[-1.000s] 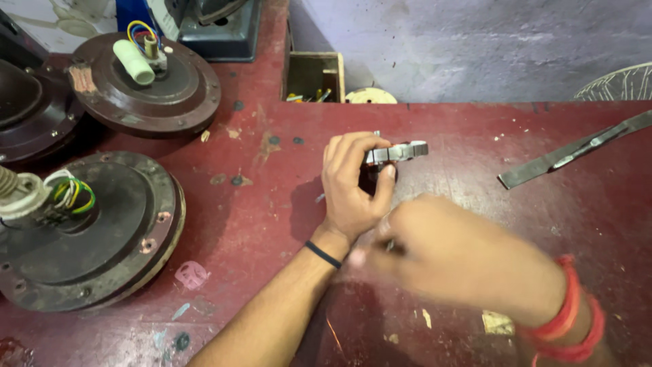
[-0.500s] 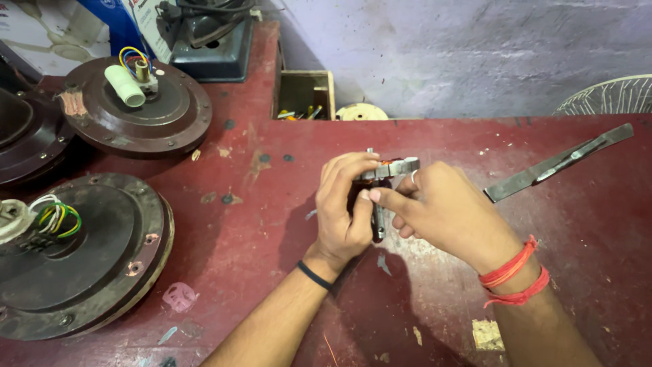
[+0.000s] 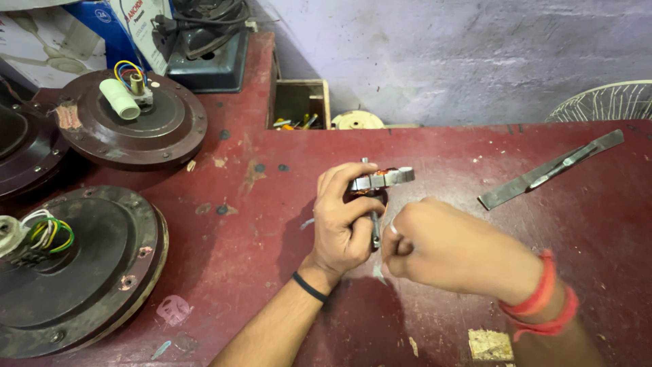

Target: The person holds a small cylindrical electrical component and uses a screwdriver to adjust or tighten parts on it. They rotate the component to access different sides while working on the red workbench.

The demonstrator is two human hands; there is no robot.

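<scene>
Scuffed red workbench [image 3: 441, 146]: dark round motor housings [image 3: 132, 126], flat metal strip [image 3: 550, 170].

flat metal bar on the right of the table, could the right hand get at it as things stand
Probably yes, once freed: the flat metal bar lies alone on bare red table, but the right hand is on the small motor's shaft.

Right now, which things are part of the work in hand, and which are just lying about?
In hand: small motor, gripped by left hand; its shaft, met by right hand.

Lying about: metal strip, two ceiling-fan motors, wooden box.
</scene>
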